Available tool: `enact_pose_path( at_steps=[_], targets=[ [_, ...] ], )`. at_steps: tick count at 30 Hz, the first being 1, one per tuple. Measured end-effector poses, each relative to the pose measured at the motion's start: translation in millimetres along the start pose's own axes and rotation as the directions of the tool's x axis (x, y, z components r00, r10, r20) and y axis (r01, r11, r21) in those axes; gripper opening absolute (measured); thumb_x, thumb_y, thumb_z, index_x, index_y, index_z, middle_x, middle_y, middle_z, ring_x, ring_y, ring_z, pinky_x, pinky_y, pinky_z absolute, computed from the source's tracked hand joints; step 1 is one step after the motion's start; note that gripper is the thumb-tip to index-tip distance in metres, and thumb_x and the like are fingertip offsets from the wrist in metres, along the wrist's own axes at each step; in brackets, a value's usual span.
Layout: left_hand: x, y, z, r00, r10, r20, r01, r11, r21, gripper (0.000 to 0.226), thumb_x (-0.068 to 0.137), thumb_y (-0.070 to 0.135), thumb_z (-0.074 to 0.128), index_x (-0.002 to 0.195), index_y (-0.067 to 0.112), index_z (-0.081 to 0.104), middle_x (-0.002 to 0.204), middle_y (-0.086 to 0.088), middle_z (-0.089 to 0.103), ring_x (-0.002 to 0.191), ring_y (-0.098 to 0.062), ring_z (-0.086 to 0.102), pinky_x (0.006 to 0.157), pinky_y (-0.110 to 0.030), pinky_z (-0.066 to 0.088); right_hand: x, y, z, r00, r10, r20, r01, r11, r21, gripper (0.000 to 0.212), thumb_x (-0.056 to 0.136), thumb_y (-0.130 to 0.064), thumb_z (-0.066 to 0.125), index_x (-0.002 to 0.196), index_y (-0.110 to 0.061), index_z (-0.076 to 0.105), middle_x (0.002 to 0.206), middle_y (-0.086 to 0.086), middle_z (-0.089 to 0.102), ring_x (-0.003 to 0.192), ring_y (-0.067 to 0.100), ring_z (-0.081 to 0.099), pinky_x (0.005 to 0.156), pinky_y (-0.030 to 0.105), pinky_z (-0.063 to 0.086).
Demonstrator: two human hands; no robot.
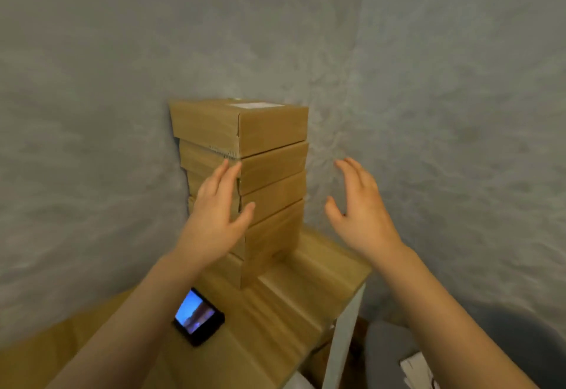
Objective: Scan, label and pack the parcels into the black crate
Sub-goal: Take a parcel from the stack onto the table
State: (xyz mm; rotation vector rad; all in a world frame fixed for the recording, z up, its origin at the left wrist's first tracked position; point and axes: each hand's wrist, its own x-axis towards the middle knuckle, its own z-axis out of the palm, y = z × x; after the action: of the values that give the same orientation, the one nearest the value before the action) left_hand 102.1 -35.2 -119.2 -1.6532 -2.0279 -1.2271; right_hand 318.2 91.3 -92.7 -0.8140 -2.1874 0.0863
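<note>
My left hand (219, 214) spread against the parcel stack (245, 186), right hand (360, 208) spread beside it, phone (198, 316) on wooden table (306, 290), wall (428, 82) behind.

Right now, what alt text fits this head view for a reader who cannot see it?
Two open hands reach toward a tall stack of cardboard parcels on a wooden table; the left hand is against the stack, the right hand beside it. A lit phone lies nearer.
</note>
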Motion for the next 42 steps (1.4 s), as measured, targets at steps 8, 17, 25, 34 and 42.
enact_pose_path(
  at_steps=[8, 17, 25, 34, 42],
  targets=[
    [107.5, 23.3, 22.4, 0.973, 0.004, -0.23, -0.008, 1.0, -0.015, 0.077, 0.095, 0.046, 0.053, 0.156, 0.024, 0.011, 0.163, -0.002, 0.005, 0.149, -0.022, 0.006, 0.118, -0.04, 0.013, 117.9, 56.6, -8.8, 0.936, 0.04, -0.349, -0.013, 0.997, 0.08, 0.072, 0.092, -0.047, 0.049, 0.152, -0.016, 0.024, 0.16, 0.016, 0.02, 0.147, 0.031, 0.019, 0.12, 0.047, 0.018],
    [135.2, 14.0, 39.2, 0.924, 0.021, -0.383, 0.031, 0.991, 0.128, 0.058, 0.092, 0.044, 0.053, 0.146, 0.029, 0.036, 0.156, 0.001, 0.025, 0.143, -0.025, 0.021, 0.115, -0.049, 0.021, 166.3, 88.1, 22.1, 0.989, -0.076, -0.125, 0.115, 0.93, 0.348, 0.056, 0.098, -0.05, 0.046, 0.148, -0.027, 0.036, 0.154, -0.006, 0.036, 0.142, 0.008, 0.027, 0.117, 0.03, 0.024],
    [148.2, 4.3, 37.3, 0.896, 0.039, -0.442, 0.03, 0.988, 0.149, 0.031, 0.089, 0.026, 0.063, 0.119, 0.023, 0.057, 0.127, 0.005, 0.054, 0.126, -0.02, 0.035, 0.106, -0.047, 0.036, 196.4, 67.6, 65.9, 0.986, -0.144, 0.078, 0.085, 0.856, 0.51, 0.046, 0.097, -0.051, 0.046, 0.138, -0.029, 0.047, 0.143, -0.005, 0.045, 0.131, 0.012, 0.042, 0.107, 0.033, 0.039],
    [148.2, -8.6, 45.5, 0.873, -0.08, -0.482, 0.124, 0.99, 0.06, 0.043, 0.088, 0.028, 0.068, 0.126, 0.027, 0.047, 0.144, 0.0, 0.034, 0.136, -0.018, 0.029, 0.11, -0.035, 0.027, 238.1, 51.0, 98.1, 0.999, -0.046, -0.014, 0.047, 0.854, 0.519, 0.035, 0.096, -0.047, 0.049, 0.126, -0.031, 0.057, 0.148, -0.001, 0.037, 0.139, 0.021, 0.023, 0.115, 0.043, 0.028],
    [150.0, -7.7, 46.1, 0.859, -0.032, -0.51, 0.061, 0.997, 0.041, 0.045, 0.09, 0.023, 0.066, 0.129, 0.022, 0.043, 0.146, -0.001, 0.036, 0.136, -0.015, 0.033, 0.115, -0.043, 0.033, 243.2, 59.7, 103.0, 0.999, 0.026, -0.026, -0.003, 0.764, 0.645, 0.04, 0.095, -0.043, 0.054, 0.132, -0.027, 0.052, 0.144, -0.001, 0.04, 0.129, 0.015, 0.042, 0.105, 0.027, 0.037]
  ],
)
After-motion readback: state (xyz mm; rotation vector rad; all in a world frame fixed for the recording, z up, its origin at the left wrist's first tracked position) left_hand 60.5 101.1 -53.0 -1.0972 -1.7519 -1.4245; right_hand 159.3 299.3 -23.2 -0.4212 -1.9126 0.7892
